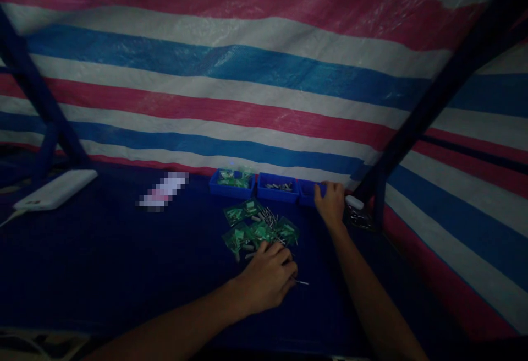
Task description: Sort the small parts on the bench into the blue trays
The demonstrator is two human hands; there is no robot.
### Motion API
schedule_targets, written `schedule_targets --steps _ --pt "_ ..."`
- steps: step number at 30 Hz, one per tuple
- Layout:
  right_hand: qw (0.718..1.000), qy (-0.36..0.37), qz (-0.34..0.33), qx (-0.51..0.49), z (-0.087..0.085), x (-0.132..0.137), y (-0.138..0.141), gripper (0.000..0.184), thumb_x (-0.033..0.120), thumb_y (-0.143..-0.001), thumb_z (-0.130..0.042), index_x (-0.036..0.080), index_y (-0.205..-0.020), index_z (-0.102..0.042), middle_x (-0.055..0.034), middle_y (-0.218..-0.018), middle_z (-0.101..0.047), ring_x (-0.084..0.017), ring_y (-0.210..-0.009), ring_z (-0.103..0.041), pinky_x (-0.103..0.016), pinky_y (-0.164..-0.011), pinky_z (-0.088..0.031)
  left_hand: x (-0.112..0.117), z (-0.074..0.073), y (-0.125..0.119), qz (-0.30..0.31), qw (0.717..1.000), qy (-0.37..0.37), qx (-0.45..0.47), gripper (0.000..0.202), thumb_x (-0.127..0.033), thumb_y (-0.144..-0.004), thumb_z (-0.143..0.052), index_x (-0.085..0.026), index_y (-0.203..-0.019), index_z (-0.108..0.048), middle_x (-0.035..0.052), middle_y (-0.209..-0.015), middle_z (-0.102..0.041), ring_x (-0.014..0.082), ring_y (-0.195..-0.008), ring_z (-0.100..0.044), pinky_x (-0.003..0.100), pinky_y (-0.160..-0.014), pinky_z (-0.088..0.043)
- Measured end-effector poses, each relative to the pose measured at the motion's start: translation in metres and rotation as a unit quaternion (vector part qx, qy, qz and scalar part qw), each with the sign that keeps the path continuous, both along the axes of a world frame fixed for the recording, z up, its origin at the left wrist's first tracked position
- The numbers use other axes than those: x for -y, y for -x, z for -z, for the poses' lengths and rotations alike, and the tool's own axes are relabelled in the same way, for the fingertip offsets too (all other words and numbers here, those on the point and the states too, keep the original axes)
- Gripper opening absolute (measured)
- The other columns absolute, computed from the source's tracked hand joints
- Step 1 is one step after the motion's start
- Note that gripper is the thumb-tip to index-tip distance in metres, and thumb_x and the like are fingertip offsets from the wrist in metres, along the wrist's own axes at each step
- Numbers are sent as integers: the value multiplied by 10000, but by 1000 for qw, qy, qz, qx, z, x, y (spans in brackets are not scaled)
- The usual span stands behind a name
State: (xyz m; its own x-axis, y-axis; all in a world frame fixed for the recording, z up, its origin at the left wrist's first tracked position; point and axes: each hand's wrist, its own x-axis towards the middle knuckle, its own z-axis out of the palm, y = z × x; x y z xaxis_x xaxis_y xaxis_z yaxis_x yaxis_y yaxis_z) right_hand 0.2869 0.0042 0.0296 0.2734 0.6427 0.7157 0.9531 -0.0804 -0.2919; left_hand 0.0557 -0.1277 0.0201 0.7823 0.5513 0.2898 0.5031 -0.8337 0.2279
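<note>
My left hand (270, 273) rests at the near edge of a loose pile, its fingers curled together. A thin metal pin (302, 282) sticks out to the right from those fingers. The pile is made of small green-tinted plastic packets (241, 234) and loose metal pins (269, 217). My right hand (331, 204) reaches to the rightmost blue bin (306, 191), thumb and fingers bent over its right side. Its fingertips are partly hidden, and what they hold cannot be made out.
A blue bin (231, 189) with green packets and another blue bin (278, 192) with metal pieces stand at the back. Leftward lie a blurred-out flat item (163, 191) and a white device (55, 190) with a cable. Dark frame posts (396, 135) and striped sheeting (231, 64) surround the blue tabletop (124, 273).
</note>
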Motion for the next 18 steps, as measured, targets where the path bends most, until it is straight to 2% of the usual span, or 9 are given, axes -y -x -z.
schedule_targets --steps 4,8,11,14,18 --pt "996 17 -82 18 10 13 16 295 359 -832 -407 150 -866 -613 -115 -903 -524 -231 -910 -478 -353 -827 -389 -6 2 0 -15 1000 -21 -14 86 -202 -828 -462 -154 -836 -533 64 -900 -557 212 -924 -463 383 -788 -347" --pt "988 7 -157 10 9 27 40 277 363 -835 -417 171 -843 -616 -89 -854 -527 -220 -864 -480 -351 -809 -400 -12 2 3 -48 999 15 -5 104 -266 -807 -531 -166 -833 -540 44 -886 -552 219 -941 -456 383 -791 -340" --pt "974 28 -226 10 11 36 60 267 368 -833 -428 180 -840 -617 -78 -852 -529 -212 -863 -488 -344 -811 -401 -14 3 5 -60 998 26 1 121 -289 -795 -554 -172 -825 -549 36 -890 -541 218 -959 -447 373 -794 -331" --pt "959 66 -275 -21 14 42 75 263 372 -826 -441 184 -835 -625 -72 -858 -543 -204 -861 -507 -344 -811 -404 -14 5 5 -60 998 29 0 96 -270 -797 -549 -174 -790 -551 31 -888 -533 211 -949 -445 365 -788 -322" --pt "941 93 -308 -100 14 46 83 258 375 -813 -456 184 -797 -629 -60 -832 -572 -188 -835 -535 -323 -783 -405 -16 6 4 -66 996 42 39 91 -272 -807 -531 -182 -791 -537 19 -867 -541 201 -927 -453 351 -775 -324"
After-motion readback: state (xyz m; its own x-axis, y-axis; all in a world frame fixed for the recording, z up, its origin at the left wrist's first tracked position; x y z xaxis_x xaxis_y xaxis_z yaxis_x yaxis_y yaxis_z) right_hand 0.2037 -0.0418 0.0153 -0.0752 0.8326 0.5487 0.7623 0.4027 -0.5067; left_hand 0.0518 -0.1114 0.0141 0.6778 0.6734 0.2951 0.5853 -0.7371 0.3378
